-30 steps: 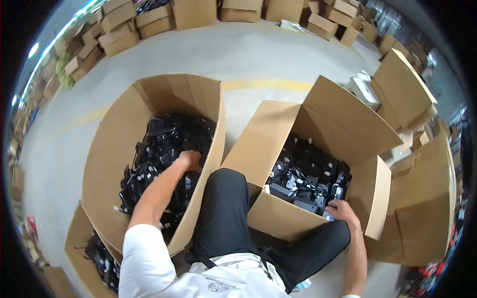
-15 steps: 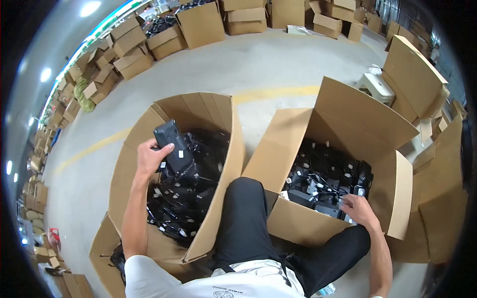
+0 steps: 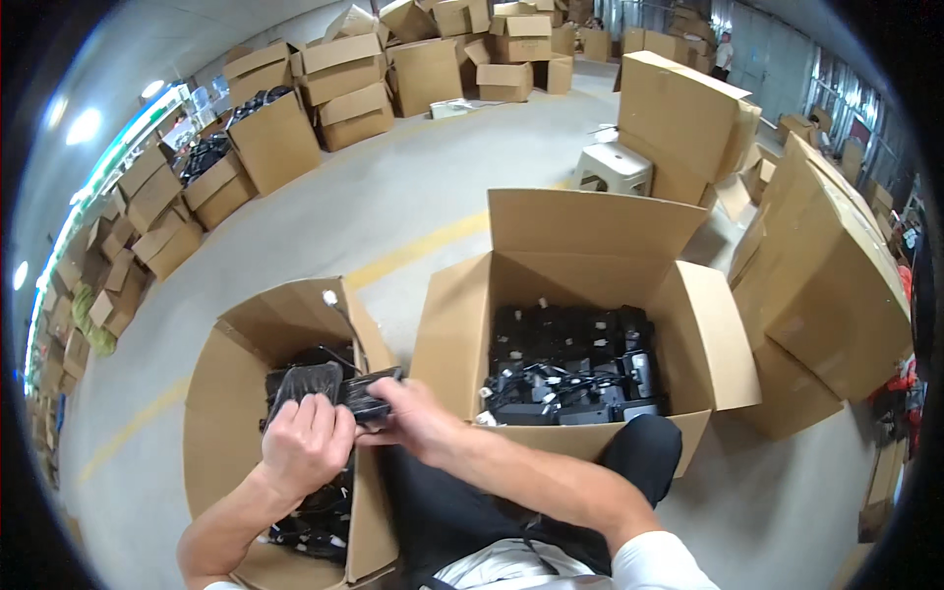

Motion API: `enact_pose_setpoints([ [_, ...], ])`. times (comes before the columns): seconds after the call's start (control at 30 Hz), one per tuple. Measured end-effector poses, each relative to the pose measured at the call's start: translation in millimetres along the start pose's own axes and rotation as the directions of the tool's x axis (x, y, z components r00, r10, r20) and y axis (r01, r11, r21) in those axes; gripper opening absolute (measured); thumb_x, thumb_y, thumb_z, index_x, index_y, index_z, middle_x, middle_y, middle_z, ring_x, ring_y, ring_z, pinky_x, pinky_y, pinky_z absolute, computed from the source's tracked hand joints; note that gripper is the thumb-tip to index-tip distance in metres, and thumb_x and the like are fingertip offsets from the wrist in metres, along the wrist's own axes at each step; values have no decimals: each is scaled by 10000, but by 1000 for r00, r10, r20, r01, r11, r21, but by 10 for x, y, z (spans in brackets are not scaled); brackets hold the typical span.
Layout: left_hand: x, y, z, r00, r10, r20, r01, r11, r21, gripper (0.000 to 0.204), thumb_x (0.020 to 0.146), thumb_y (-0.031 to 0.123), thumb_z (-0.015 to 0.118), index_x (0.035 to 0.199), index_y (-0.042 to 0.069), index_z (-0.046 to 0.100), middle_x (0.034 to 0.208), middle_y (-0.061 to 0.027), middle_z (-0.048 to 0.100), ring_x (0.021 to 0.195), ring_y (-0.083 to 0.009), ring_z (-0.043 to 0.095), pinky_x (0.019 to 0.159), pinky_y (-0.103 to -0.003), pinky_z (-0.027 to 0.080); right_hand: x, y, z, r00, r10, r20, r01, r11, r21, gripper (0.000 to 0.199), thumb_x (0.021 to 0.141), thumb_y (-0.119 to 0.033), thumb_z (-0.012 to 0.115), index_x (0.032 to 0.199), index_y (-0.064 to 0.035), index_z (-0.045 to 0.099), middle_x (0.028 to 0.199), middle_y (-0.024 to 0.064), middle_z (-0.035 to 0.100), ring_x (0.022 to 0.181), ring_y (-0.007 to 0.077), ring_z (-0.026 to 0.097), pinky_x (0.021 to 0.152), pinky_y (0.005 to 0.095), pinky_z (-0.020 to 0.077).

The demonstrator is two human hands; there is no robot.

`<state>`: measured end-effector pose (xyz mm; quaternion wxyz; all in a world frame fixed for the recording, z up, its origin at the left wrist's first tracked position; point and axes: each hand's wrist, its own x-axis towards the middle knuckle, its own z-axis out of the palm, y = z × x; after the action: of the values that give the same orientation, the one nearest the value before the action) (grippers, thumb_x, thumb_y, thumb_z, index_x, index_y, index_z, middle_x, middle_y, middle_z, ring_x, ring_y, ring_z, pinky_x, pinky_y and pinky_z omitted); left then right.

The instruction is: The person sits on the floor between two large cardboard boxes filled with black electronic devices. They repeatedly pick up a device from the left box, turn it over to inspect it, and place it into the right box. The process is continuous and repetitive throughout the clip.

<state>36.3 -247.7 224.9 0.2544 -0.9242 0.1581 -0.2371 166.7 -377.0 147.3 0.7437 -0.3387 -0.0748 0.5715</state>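
Observation:
Both hands meet over the left cardboard box. My left hand is closed on a clear plastic bag, bunched above its knuckles. Beside it, my right hand grips a black power adapter, with shiny film over part of it. A dark cable with a white end sticks up behind the adapter. Whether the bag still surrounds part of the adapter, I cannot tell. More black, plastic-wrapped pieces lie in the left box, partly hidden by my hands and forearm.
To the right stands an open cardboard box holding rows of black adapters and cables. Large cartons stand further right. A white stool is beyond the box. Stacked cartons line the far left side.
My right hand has left the right box and come over to the left one, where it now grips the adapter. My left hand is lower and nearer. The view has turned right.

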Motion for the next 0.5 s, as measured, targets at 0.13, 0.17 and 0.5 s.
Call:
enact_pose_setpoints([
  [0.13,-34,-478,-214,910,-379,-167,338,913,-230,444,733,345,882,687,59,545,606,-71,483,532,-243,527,505,-374,409,-164,-280,-175,975,-222,14,216,928,-305,330,998,-181,603,1279,-9,622,1116,108,699,987,242,697,874,429,615],
  [0.17,-70,-562,-200,767,-641,-34,535,668,-517,387,745,291,902,730,41,607,636,-93,563,550,-212,560,520,-348,442,-176,-388,-351,924,-357,138,371,749,-550,307,996,-151,592,1257,10,615,1083,132,704,967,270,709,874,425,598],
  [0.5,247,-279,-204,836,-452,312,528,507,-681,704,679,358,933,1212,-15,666,965,-153,672,925,-322,664,836,-385,541,-42,-519,265,805,-354,477,558,174,-811,317,1001,-237,661,1141,47,657,880,165,719,826,196,678,749,371,543],
])
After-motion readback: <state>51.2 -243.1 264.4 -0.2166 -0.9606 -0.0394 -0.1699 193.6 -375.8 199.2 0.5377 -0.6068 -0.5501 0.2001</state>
